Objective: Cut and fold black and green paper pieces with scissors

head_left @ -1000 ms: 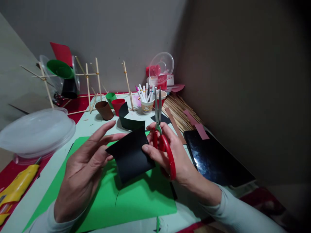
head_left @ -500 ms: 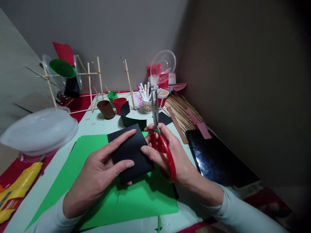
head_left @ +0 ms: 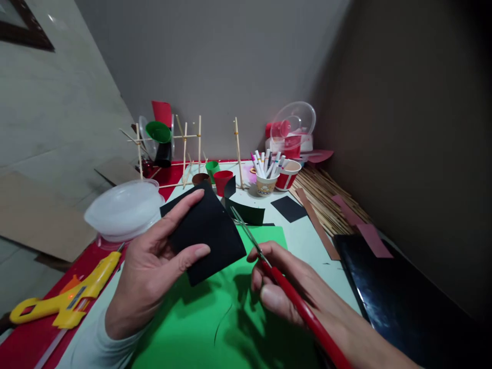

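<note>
My left hand [head_left: 154,266] grips a piece of black card [head_left: 207,233], thumb and index finger lying over its face, the other fingers behind. To the right, my right hand [head_left: 284,287] is closed around red-handled scissors [head_left: 303,312]. Their blades [head_left: 246,230] point up and left, close to the card's right edge; I cannot tell whether they touch it. Under both hands lies a green sheet [head_left: 207,328] with a thin dark strip on it. Just behind the card stands a bent black paper strip [head_left: 248,212].
A yellow glue gun [head_left: 77,297] and clear plastic lids [head_left: 123,210] lie at left. Behind stand a stick frame [head_left: 237,154], a red paper cup [head_left: 223,182] and a cup of markers [head_left: 266,184]. Wooden sticks [head_left: 326,197] and a shiny black slab [head_left: 400,292] are at right.
My right hand has let go of the card's edge and moved right and down; the scissors have swung from upright to a leftward tilt. The view has shifted left.
</note>
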The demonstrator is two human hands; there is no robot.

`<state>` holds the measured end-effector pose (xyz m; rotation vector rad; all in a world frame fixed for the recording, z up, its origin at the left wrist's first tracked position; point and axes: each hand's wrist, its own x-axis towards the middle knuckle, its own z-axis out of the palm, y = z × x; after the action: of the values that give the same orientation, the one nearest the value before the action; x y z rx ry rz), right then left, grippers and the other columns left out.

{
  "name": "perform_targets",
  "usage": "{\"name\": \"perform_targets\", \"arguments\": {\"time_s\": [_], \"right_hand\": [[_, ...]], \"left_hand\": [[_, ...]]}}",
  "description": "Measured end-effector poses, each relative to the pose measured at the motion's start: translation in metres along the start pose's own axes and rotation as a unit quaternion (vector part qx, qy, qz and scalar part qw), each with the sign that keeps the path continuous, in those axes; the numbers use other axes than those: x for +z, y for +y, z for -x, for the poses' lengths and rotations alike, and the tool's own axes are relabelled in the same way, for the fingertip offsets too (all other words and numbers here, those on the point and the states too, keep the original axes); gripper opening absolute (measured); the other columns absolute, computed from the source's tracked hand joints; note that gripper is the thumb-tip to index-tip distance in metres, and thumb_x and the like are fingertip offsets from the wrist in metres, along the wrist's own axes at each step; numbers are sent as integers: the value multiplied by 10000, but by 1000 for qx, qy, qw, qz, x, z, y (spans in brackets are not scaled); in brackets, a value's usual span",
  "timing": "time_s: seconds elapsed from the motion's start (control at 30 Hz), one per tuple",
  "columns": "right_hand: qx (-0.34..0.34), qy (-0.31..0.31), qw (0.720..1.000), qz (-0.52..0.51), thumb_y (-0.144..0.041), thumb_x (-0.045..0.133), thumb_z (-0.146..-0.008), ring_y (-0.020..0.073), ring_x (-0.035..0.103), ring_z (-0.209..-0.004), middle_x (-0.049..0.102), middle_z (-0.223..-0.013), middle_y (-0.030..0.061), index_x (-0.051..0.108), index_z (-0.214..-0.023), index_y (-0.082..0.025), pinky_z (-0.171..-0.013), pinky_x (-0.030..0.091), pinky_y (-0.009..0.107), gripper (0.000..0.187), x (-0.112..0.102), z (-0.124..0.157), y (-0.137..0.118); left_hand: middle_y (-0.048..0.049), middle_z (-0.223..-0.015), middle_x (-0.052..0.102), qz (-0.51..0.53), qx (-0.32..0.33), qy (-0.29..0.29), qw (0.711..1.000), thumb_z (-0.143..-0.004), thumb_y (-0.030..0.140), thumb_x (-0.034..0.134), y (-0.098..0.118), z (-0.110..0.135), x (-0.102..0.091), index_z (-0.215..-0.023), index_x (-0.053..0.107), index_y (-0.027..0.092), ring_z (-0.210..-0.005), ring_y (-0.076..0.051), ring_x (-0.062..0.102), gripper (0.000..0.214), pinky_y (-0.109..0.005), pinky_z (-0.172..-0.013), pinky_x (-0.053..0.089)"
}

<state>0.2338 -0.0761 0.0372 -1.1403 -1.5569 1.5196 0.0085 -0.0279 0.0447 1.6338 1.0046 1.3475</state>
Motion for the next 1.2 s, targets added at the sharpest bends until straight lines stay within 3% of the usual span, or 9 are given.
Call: {"name": "perform_targets", "arguments": {"time_s": [0.17, 0.3, 0.43, 0.57, 0.77, 1.0, 1.2], "right_hand": [[-11, 1, 998, 55, -536, 628, -839, 229, 611, -806, 654, -958, 64, 557, -1069, -245, -593, 443, 299, 377, 3, 4, -14], [23, 36, 993, 106, -426, 621, -851, 233, 640, -882, 678, -1007, 49, 571, -1102, -242, -702, 487, 307, 314, 5, 10, -21], [25, 46, 988, 144, -432, 624, -844, 230, 654, -876, 696, -981, 31, 576, -1085, -242, -757, 496, 318, 311, 6, 9, -21], [17, 37, 986, 160, -417, 633, -836, 219, 645, -851, 689, -959, 23, 573, -1057, -245, -734, 493, 305, 287, 7, 5, -20], [30, 35, 986, 160, -436, 660, -824, 202, 622, -813, 674, -894, -8, 553, -967, -262, -674, 472, 279, 250, 8, 3, -18], [13, 83, 984, 156, -329, 675, -814, 160, 615, -738, 672, -812, -48, 576, -947, -269, -661, 454, 241, 177, 12, 3, -11], [4, 90, 983, 158, -314, 664, -828, 132, 566, -664, 635, -755, -64, 576, -928, -260, -634, 437, 222, 144, 14, 2, -10]], "left_hand": [[107, -1378, 630, -13, 15, 31, 999, -771, 214, 802, -2, -3, 2, -1295, 639, 393, -1187, -135, 642, 577, -136, -951, 486], [101, -1355, 648, -9, 12, 53, 999, -749, 227, 817, -3, -2, 2, -1289, 651, 367, -1124, -133, 680, 582, -123, -910, 507], [80, -1337, 667, 9, -10, 61, 998, -728, 255, 831, -3, -2, 3, -1308, 639, 355, -1099, -148, 694, 619, -121, -862, 533], [89, -1354, 653, 3, -2, 69, 998, -724, 244, 830, -3, -3, 5, -1291, 655, 350, -1083, -125, 697, 602, -93, -863, 513], [92, -1337, 665, -8, -12, 66, 998, -716, 246, 836, -4, -2, 7, -1285, 655, 365, -1083, -155, 699, 610, -145, -859, 546], [64, -1332, 671, -8, -30, 73, 997, -705, 268, 842, -4, -3, 9, -1289, 653, 375, -1025, -183, 721, 623, -172, -793, 585], [67, -1379, 638, -8, -28, 88, 996, -697, 263, 846, -2, -1, 9, -1288, 652, 376, -1130, -191, 680, 632, -165, -843, 562]]}}
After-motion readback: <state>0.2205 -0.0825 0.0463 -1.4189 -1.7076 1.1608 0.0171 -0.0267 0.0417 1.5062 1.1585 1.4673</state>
